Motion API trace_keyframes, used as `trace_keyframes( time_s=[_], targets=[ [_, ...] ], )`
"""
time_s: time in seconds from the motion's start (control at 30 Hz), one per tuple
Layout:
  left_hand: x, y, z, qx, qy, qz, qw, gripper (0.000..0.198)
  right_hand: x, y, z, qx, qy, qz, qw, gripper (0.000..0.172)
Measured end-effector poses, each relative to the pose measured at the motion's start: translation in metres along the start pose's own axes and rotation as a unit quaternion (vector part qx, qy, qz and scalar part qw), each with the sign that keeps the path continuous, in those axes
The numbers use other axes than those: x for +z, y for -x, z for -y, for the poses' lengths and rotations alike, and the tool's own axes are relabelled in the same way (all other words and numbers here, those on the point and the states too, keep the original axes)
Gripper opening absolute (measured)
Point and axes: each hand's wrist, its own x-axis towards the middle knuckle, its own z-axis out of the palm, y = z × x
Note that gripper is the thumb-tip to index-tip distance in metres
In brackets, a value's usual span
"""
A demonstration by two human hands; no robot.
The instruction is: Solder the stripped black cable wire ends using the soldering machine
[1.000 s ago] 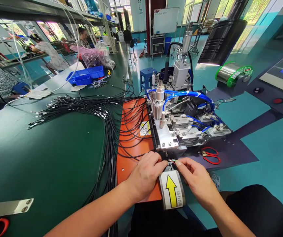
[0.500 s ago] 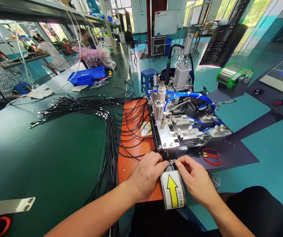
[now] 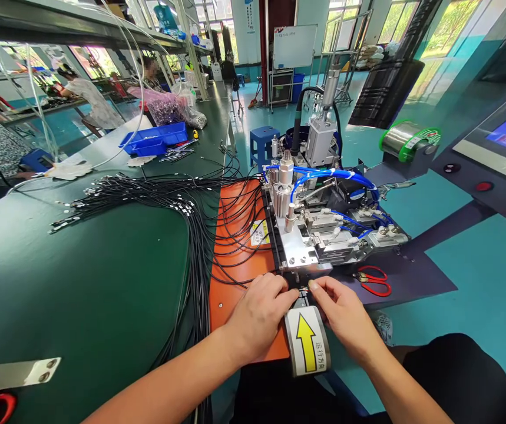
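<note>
My left hand [image 3: 259, 315] is closed at the front end of the machine [image 3: 299, 250], its thumb and forefinger over a small metal holder. A black cable [image 3: 230, 277] runs in under its knuckles, and its end seems to lie between those fingers. Just right of it, my right hand [image 3: 343, 309] pinches thumb and forefinger together at the same holder. What sits in that pinch is too small to make out. Below the fingertips is a rounded guide cover [image 3: 308, 341] with a yellow arrow on a white label.
Several black cables [image 3: 195, 253] lie bundled on the green table [image 3: 115, 294] and across the orange plate [image 3: 244, 318]. Red-handled snips [image 3: 374, 281] rest right of the machine. Farther off are a solder spool [image 3: 407, 141], a control panel [image 3: 491, 176] and a blue tray [image 3: 155, 138].
Both hands stay at the holder, with the right fingertips shifted slightly left and down. The view has turned a little to the right, bringing more of the control panel in.
</note>
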Motion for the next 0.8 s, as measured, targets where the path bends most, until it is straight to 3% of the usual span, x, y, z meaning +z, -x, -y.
trace_keyframes(
  time_s=[0.23, 0.47, 0.63, 0.8],
  targets=[
    [-0.007, 0.005, -0.001, -0.033, -0.068, 0.05, 0.996, 0.018, 0.003, -0.001, 0.003, -0.018, 0.057, -0.005, 0.998, 0.035],
    [-0.014, 0.0, -0.006, -0.054, -0.108, 0.073, 0.99, 0.017, 0.004, -0.004, -0.004, -0.024, 0.035, -0.004, 0.999, 0.036],
    [-0.015, -0.001, -0.005, -0.057, -0.097, 0.064, 0.992, 0.017, 0.006, -0.006, -0.007, 0.002, -0.006, -0.005, 1.0, 0.039],
    [-0.017, 0.001, 0.0, -0.064, -0.06, 0.073, 0.993, 0.018, -0.004, 0.0, -0.009, 0.009, -0.012, -0.05, 0.999, 0.04]
  ],
)
